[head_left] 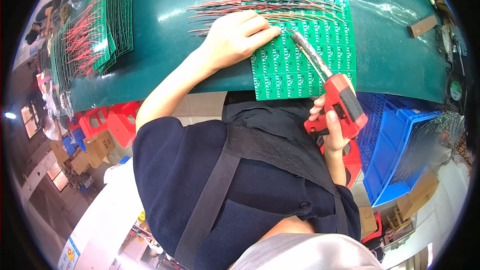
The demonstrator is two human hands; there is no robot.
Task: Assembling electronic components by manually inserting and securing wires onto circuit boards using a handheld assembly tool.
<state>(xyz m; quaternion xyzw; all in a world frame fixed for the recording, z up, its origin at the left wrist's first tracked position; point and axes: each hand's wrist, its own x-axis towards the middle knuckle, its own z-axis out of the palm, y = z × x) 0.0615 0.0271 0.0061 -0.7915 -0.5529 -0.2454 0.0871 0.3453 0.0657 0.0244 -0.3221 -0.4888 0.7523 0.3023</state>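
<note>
Soldering gun (334, 92), red body with a long metal barrel, is gripped in the right hand (334, 129) below the near edge of the worktop (165, 65). The right fingers (316, 115) are curled tight around the handle, one of them lying against the trigger area. The right forearm rises from the lower edge of the view, wrist bent upward. The gun's long axis runs diagonally: handle low and to the right, tip pointing up and to the left, resting over the circuit board panel (300, 55).

The panel is green, made of many small identical boards in a grid, and lies flat on the dark green worktop with its near edge overhanging slightly. The left hand (235, 37) lies palm down on the panel's left corner, fingers pressed together and extended to the right, their tips close to the gun's tip. The left forearm crosses the worktop edge diagonally.

Red and black wires (260, 4) fan out from the panel's far edge. Further wired boards (97, 30) are stacked at the far left.
</note>
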